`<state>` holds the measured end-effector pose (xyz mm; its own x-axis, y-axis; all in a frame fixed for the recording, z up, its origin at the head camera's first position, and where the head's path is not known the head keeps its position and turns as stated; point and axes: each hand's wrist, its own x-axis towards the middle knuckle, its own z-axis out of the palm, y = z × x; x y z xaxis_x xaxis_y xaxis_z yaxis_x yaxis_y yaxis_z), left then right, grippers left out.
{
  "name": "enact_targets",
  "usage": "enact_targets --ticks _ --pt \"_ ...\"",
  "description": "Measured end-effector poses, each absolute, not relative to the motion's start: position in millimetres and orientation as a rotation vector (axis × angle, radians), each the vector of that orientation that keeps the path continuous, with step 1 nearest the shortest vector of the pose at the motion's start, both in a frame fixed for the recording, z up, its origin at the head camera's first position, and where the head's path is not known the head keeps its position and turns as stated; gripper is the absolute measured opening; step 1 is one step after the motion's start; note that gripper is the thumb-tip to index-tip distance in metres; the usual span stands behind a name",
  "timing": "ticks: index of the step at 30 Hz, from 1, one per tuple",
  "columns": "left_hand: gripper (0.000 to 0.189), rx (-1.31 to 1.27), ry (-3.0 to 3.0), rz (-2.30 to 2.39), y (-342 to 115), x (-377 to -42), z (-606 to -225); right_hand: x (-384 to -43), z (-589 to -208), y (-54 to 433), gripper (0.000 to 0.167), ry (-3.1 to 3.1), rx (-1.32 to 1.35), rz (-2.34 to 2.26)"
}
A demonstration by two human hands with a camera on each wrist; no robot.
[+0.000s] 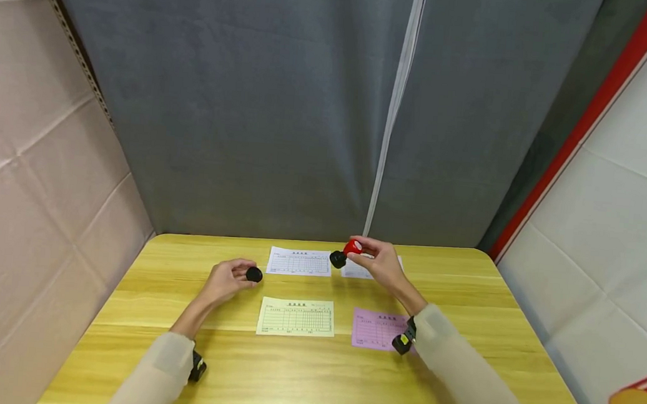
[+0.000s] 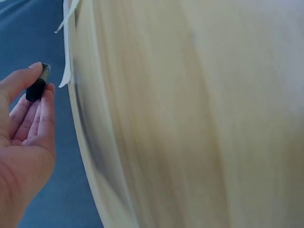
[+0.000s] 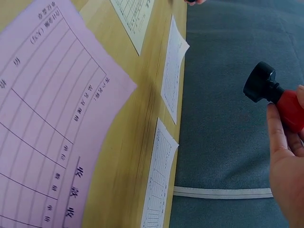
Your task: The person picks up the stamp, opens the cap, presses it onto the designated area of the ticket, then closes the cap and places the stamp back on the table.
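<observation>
My left hand (image 1: 226, 281) pinches a round black cap (image 1: 254, 275) between thumb and fingers, above the left part of the table. The left wrist view shows this cap (image 2: 36, 89) edge-on, held by the thumb and fingertips. Over the back of the table, my right hand (image 1: 382, 264) grips a stamp (image 1: 353, 247) by its red handle. Its wide black head (image 3: 259, 81) points left and away from the palm. Partly behind the right hand lies a white form (image 1: 355, 272); another white form (image 1: 298, 263) is left of the stamp.
A yellow form (image 1: 296, 319) and a pink form (image 1: 376, 331) lie nearer on the wooden table (image 1: 311, 382); the right wrist covers part of the pink one. Behind the back edge hangs a grey curtain (image 1: 261, 129). Pale cloth walls (image 1: 36, 207) stand on both sides.
</observation>
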<state>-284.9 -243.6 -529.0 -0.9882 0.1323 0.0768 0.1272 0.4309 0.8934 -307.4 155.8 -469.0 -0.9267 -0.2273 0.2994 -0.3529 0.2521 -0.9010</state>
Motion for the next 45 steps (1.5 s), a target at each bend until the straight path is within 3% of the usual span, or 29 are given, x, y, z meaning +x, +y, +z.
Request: enact_targets --ticks 26,45 --pt "0.046 0.256 2.942 1.118 -255 -291 -540 -334 -470 135 0.046 -2.555 0.525 1.619" --pt "0.062 0.592 3.039 0.700 -211 -297 -516 -346 -474 117 0.046 -2.618 0.601 1.509"
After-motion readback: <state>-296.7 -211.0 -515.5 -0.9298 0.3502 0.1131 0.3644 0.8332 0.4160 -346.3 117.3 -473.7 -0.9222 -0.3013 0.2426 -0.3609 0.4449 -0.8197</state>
